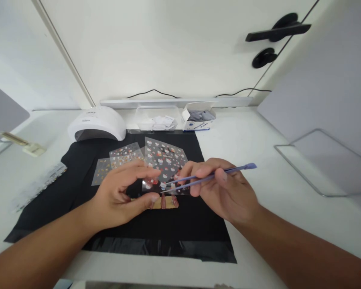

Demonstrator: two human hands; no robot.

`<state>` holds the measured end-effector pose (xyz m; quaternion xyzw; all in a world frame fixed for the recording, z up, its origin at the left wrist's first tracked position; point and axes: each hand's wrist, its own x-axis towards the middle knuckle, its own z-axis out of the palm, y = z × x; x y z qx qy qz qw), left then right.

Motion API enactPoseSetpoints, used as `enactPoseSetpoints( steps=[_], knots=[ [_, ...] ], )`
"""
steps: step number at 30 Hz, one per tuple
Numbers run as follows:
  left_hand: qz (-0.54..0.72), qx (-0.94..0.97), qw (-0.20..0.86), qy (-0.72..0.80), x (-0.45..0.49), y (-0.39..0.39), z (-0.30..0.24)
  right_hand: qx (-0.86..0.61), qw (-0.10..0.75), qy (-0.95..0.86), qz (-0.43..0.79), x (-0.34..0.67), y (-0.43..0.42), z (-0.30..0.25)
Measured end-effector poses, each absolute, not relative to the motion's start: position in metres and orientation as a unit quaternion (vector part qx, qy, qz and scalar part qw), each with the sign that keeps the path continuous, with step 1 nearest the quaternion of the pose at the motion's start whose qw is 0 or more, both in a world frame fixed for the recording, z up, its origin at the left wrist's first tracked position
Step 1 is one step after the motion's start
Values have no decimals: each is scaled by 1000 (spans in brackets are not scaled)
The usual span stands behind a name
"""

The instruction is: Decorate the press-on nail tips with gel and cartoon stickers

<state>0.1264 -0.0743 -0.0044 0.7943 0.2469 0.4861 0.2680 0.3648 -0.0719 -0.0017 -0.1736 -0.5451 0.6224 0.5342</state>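
My right hand [221, 184] grips a pair of purple tweezers [204, 176], whose tips are slightly apart and point left. My left hand [123, 192] is open, thumb and forefinger spread around the space just left of the tweezer tips; nothing shows between them. Below lies a tan strip [168, 202] with several reddish artificial nails [163, 201] on it, its left end hidden by my left thumb. Behind both hands rests a clear sticker sheet [165, 156] with small white and red cartoon figures, partly covered by my right fingers.
More sticker sheets [100, 168] overlap at left on the black cloth [168, 230]. Along the back stand a white nail lamp [98, 122], a clear plastic tray [141, 118] with white packets and an alcohol pads box [197, 125]. A wire frame [313, 160] is at right.
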Motion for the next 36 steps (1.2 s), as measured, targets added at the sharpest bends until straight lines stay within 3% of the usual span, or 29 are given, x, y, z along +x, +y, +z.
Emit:
enactPoseSetpoints(
  steps=[9,18,36],
  knots=[
    [492,780,321,215,124,-73,-6,-189,548,-534,616,365,-70,-4],
    [522,689,441,240,125,-78,-9,-182,552,-523,624,365,-70,-4],
    [524,693,406,283,127,-80,-6,-170,556,-546,603,364,-72,-3]
  ],
)
